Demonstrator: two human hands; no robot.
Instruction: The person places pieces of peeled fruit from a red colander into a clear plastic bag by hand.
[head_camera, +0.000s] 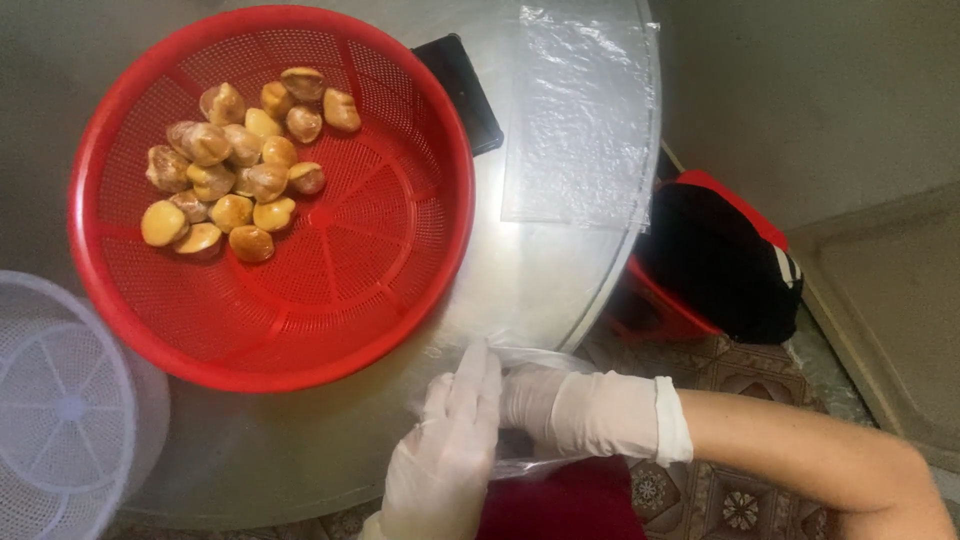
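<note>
At nine o'clock, cut by the frame edge, a white mesh basket (65, 405) stands on the round metal bench (540, 280); nothing shows inside it. Just beside it, toward ten and eleven o'clock, a red mesh basket (400, 290) holds a heap of tan and brown peeled seeds (235, 165), gathered in its upper left part and leaving the rest of its floor bare. A dark flat device (465, 90) pokes out from behind that basket's rim at twelve o'clock, and a flat clear plastic bag (580, 115) lies at one o'clock, well apart from the hands. At six o'clock the left hand (445, 455), in a white glove, has its grip closed on the edge of a thin clear plastic bag (520, 360) at the near edge of the bench. The gloved right hand (565, 410) comes in from four o'clock and is pushed inside that same bag, fingers together; how tightly it grips I cannot tell. Off the bench at three o'clock, a red stool (655, 310) carries a black bundle (715, 260).
</note>
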